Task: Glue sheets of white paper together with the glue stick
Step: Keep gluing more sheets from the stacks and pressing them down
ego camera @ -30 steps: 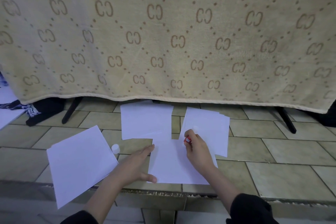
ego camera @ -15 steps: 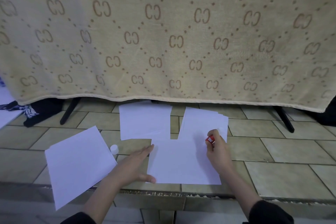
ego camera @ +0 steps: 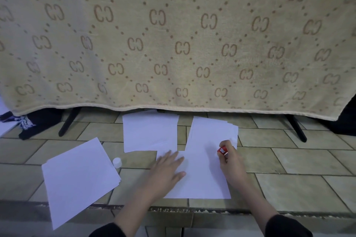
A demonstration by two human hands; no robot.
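- The left hand (ego camera: 167, 171) lies flat, fingers straight, pressing the centre white sheet (ego camera: 202, 177) on the tiled floor (ego camera: 300, 161).
- The right hand (ego camera: 230, 161) curls its grip round the red glue stick (ego camera: 222, 150) at the sheet's 1 o'clock corner.
- The white cap (ego camera: 117, 162) stands at 9 o'clock, beside another sheet (ego camera: 77, 177).
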